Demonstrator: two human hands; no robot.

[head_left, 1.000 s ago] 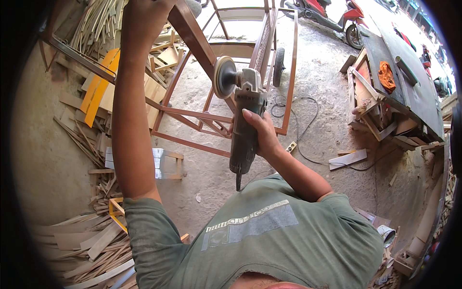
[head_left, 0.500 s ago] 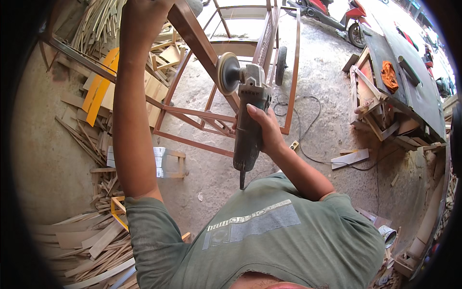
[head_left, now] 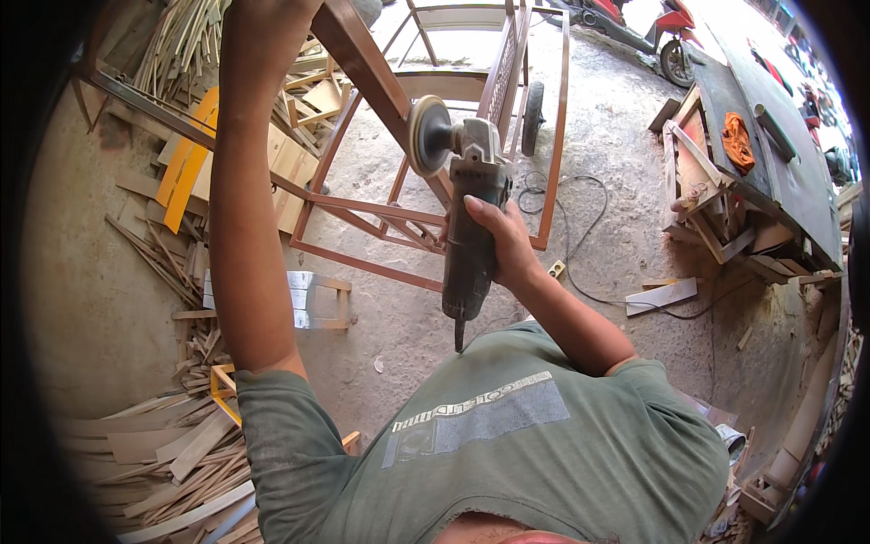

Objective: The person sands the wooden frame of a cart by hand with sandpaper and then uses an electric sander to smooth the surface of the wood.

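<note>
My right hand [head_left: 506,238] is wrapped round the dark body of an angle grinder [head_left: 473,222], thumb on top. The grinder's round sanding disc [head_left: 429,136] stands upright against the side of a thick reddish-brown beam [head_left: 362,63], part of a welded cart-like frame [head_left: 381,272]. The grinder's cord end points down toward my shirt. My left arm reaches up along the left side, and my left hand [head_left: 272,23] is at the beam's upper end; the picture's top edge cuts off its fingers, so its grip does not show.
Wood strips [head_left: 186,471] and boards lie piled at left, near a yellow slatted panel [head_left: 190,163] and a small stool [head_left: 317,301]. A black cord [head_left: 580,258] loops over the floor. At right stands a workbench [head_left: 779,181] with an orange cloth [head_left: 737,142]; a red scooter [head_left: 666,41] is behind.
The whole view has shifted very slightly. The grinder stays against the beam at nearly the same spot, and both hands keep their places.
</note>
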